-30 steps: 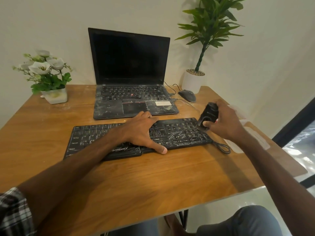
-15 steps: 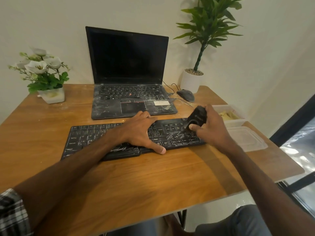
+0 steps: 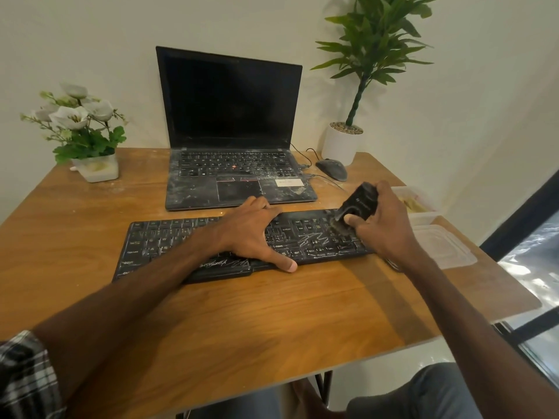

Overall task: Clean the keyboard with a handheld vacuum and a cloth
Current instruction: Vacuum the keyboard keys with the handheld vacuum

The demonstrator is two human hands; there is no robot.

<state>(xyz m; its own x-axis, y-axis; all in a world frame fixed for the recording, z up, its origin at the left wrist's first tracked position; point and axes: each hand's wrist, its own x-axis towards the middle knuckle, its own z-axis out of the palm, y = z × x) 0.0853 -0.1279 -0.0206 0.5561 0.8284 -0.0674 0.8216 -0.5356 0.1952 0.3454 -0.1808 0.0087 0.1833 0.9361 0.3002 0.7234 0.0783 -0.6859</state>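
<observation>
A black dusty keyboard [image 3: 157,240] lies across the middle of the wooden table [image 3: 272,322], streaked with white marks. My left hand [image 3: 252,231] rests flat on the keyboard's middle, fingers spread, thumb at the front edge. My right hand [image 3: 382,222] grips a small black handheld vacuum [image 3: 360,202], tilted with its brush end down on the keys at the keyboard's right part. No cloth is in view.
A dusty open laptop [image 3: 239,176] stands behind the keyboard, with a mouse [image 3: 332,169] and cables to its right. A flower pot [image 3: 96,169] sits back left, a tall potted plant [image 3: 340,143] back right. A plastic container [image 3: 423,211] and its lid [image 3: 444,246] lie at the right edge.
My right hand has carried the vacuum from beyond the keyboard's right end leftward and down onto the right-hand keys. My left hand has stayed in place on the keyboard.
</observation>
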